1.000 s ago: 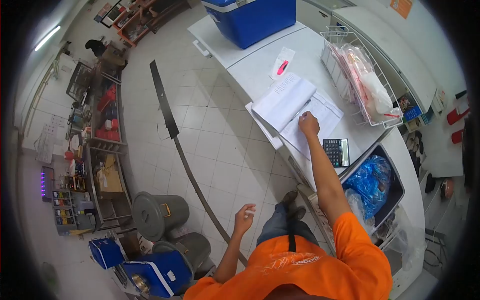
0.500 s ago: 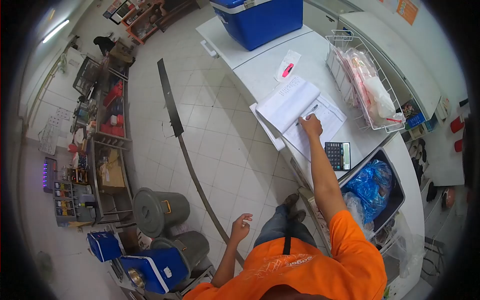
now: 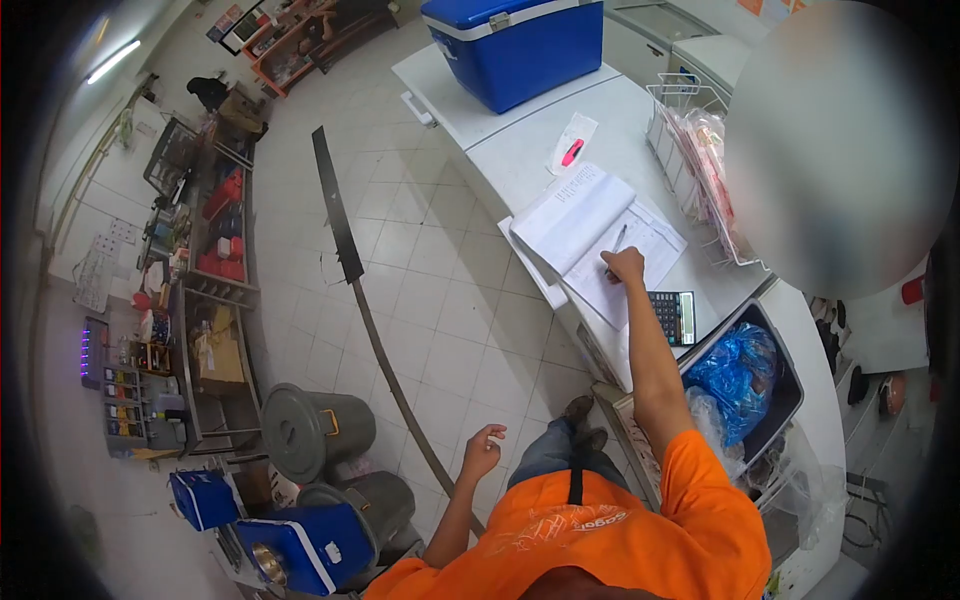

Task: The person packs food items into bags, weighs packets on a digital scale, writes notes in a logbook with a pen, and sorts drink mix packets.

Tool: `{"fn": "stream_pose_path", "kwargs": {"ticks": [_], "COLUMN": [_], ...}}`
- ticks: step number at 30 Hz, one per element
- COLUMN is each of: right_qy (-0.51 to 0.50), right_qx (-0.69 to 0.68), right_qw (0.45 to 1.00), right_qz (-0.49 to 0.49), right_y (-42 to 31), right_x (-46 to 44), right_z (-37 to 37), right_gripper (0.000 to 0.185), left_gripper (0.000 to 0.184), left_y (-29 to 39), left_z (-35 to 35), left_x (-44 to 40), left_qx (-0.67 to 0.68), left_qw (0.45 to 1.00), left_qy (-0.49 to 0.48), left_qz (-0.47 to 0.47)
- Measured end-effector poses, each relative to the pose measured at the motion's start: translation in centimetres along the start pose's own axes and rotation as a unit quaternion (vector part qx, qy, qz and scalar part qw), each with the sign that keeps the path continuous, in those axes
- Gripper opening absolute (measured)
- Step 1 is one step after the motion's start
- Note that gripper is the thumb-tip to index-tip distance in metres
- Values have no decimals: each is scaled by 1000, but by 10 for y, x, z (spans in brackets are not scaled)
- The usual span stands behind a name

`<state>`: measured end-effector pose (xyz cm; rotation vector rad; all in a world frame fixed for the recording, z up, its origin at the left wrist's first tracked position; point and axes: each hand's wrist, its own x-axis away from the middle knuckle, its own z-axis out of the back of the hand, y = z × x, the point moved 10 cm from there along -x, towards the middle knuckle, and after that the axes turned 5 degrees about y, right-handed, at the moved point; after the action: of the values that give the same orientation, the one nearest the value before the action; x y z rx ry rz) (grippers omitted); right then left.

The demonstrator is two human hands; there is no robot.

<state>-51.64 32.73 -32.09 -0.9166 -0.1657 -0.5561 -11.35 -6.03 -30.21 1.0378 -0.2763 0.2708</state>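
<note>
My right hand (image 3: 626, 266) rests on the open notebook (image 3: 575, 215), its fingers closed round a pen (image 3: 620, 238). Handwriting runs along the upper part of the left page, and printed lines or a form show on the right. A black calculator (image 3: 670, 318) lies beside my right wrist, partly behind the forearm. My left hand (image 3: 484, 450) hangs in the air by my waist, loosely curled with fingers apart and nothing in it. Above the notebook, a pink marker-like item (image 3: 572, 152) sits on a white wrapper (image 3: 580, 128).
A blue cooler box (image 3: 520, 60) stands at the far end of the white counter (image 3: 490, 150). To the right are a wire basket (image 3: 660, 135) of packets and a bin (image 3: 790, 405) holding blue plastic bags (image 3: 740, 370). Lidded grey bins (image 3: 320, 430) stand at left.
My right hand has shifted slightly down the page with the pen. A pale blurred round shape now covers the upper right of the view. My left hand has barely moved.
</note>
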Motion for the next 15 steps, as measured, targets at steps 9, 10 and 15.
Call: {"fn": "stream_pose_path", "kwargs": {"ticks": [9,10,15], "right_qy": [-97,-133,-155], "right_qx": [-295,-304,-195], "right_qw": [946,939,964], "right_qz": [94,90,88], "right_y": [0,9,85], "right_x": [176,205,332], "right_z": [54,56,88], "right_gripper": [22,21,16], "left_gripper": [43,43,31], "left_y": [-33,-32,-56], "left_z": [-56,-64,-105], "left_x": [-73,-84,-140], "left_qx": [-75,-76,-118], "left_qw": [991,989,976], "left_qy": [-99,-116,-171], "left_qz": [-46,-52,-73]}}
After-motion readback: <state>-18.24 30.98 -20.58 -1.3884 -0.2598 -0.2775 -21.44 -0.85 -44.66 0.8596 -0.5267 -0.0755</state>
